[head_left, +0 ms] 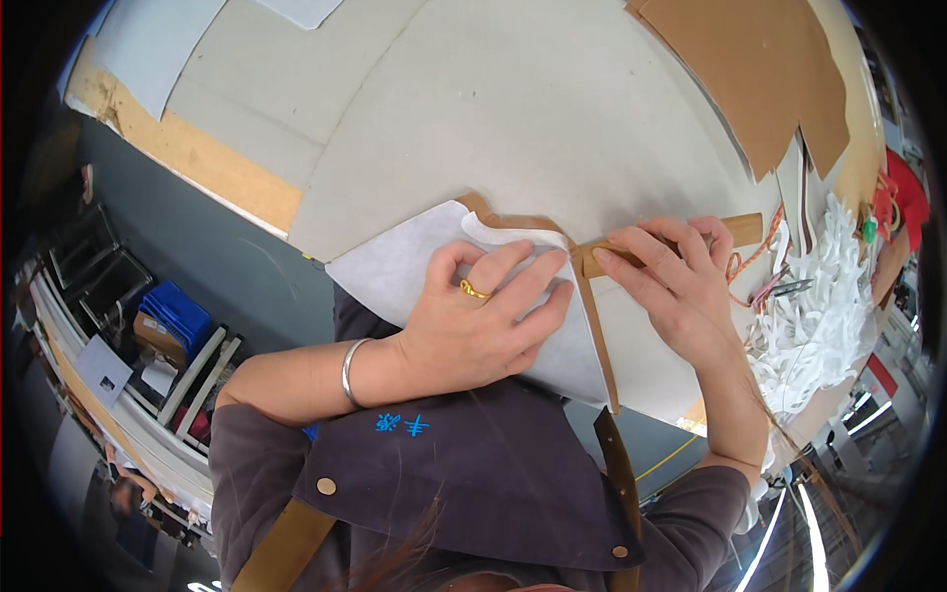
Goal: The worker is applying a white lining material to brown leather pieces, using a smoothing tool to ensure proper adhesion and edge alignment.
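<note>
A panel with a white backing (390,259) and a brown border lies at the table's near edge, partly hanging over my lap. Along its far side runs a curved white strip (503,236) beside the brown edge. My left hand (493,311), with a gold ring and a silver bangle at the wrist, rests on the panel with its fingers spread. My right hand (681,276) grips a flat, wood-coloured strip (745,230) between thumb and fingers. That strip's left end meets the panel's brown right edge; whether it lies under or over the edge, I cannot tell.
Brown cut sheets (755,79) lie at the far right of the grey tabletop (473,118). A heap of white scraps (814,306) is right of my right hand, with small scissors (789,288) and orange cord (767,242) alongside. Blue crates (176,318) stand on the left.
</note>
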The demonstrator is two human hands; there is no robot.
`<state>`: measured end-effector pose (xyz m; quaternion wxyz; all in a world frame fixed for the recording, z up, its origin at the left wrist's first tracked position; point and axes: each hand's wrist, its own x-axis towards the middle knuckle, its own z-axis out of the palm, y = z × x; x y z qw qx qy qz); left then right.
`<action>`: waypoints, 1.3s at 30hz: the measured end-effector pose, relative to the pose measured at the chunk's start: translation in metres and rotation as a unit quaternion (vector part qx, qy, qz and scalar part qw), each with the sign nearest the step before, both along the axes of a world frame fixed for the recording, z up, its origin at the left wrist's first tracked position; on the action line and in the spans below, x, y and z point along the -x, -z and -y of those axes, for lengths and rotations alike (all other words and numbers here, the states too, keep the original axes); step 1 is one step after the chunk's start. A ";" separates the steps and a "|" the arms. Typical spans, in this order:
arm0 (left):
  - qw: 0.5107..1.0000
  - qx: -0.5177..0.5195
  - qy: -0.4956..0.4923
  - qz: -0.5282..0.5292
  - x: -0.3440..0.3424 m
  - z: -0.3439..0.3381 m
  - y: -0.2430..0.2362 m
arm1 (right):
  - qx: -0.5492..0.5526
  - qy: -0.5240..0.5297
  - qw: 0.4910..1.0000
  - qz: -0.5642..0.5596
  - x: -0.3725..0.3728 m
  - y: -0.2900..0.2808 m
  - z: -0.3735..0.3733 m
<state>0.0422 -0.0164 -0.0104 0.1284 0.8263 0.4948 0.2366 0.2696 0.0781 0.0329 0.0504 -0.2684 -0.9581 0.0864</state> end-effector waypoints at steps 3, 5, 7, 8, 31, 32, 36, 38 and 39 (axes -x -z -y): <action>1.000 0.001 0.004 -0.009 0.001 -0.004 -0.003 | -0.003 0.024 1.000 -0.004 -0.001 0.005 0.005; 1.000 -0.001 0.017 -0.016 0.001 -0.006 -0.004 | -0.008 0.038 0.999 -0.018 -0.001 0.007 0.007; 1.000 -0.007 0.010 -0.005 0.000 -0.004 -0.001 | -0.010 0.039 0.999 -0.015 -0.001 0.008 0.008; 1.000 -0.014 0.004 0.006 -0.001 -0.003 0.001 | -0.013 0.041 0.999 -0.012 -0.001 0.007 0.008; 1.000 -0.012 0.008 -0.014 0.000 0.001 0.002 | -0.048 -0.108 0.993 -0.025 0.022 0.004 -0.040; 1.000 -0.010 0.008 -0.015 0.000 0.001 0.002 | -0.045 -0.116 0.992 -0.030 0.022 0.004 -0.042; 1.000 -0.011 0.004 -0.014 0.000 0.001 0.002 | -0.051 -0.141 0.988 -0.037 0.026 0.004 -0.051; 1.000 -0.006 0.006 -0.019 0.000 0.001 0.001 | -0.049 -0.159 0.985 -0.056 0.028 0.005 -0.054; 1.000 -0.006 0.006 -0.020 0.000 0.001 0.001 | -0.049 -0.158 0.985 -0.057 0.029 0.006 -0.055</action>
